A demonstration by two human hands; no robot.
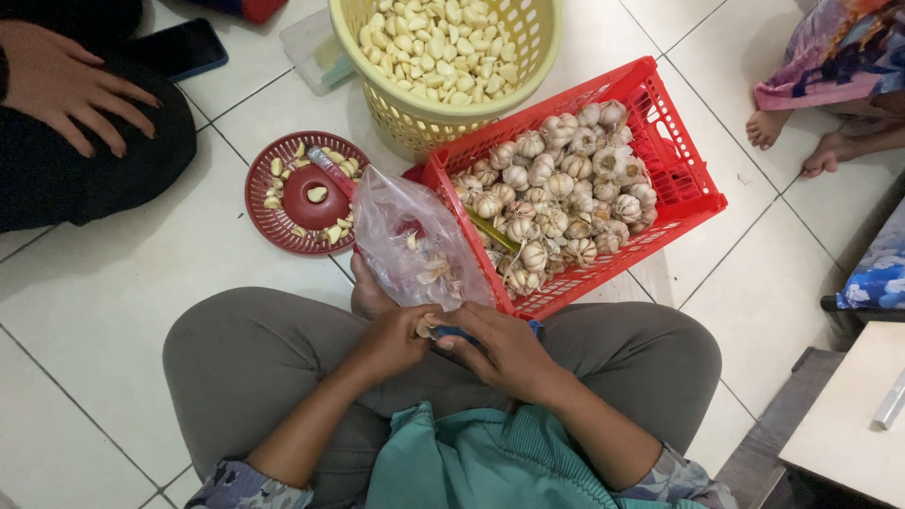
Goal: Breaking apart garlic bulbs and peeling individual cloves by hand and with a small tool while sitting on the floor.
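White tiled floor (pixel 113 311) underfoot, grey-trousered crossed legs filling the lower frame. Red plastic crate (pixel 679 179) on the floor ahead of the knees, roughly two-thirds full of whole garlic bulbs (pixel 556 198). Yellow round basket (pixel 415 113) just behind the crate, touching its corner, loaded with peeled cloves (pixel 443 42). Clear plastic bag (pixel 415 240) standing open against the crate's near-left corner, papery skins inside. Red round dish (pixel 273 203) left of the bag, a few peeled cloves on it. Another person's hand (pixel 66 85) resting on a dark knee at upper left, a dark phone (pixel 184 47) beside it; bare feet (pixel 792 137) at upper right. Left hand (pixel 391 339) and right hand (pixel 509 353) meeting over the lap, fingers curled narrow. Garlic clove (pixel 429 330) pinched at the left fingertips; blue-handled tool (pixel 457 333) gripped in the right, blade not discernible.
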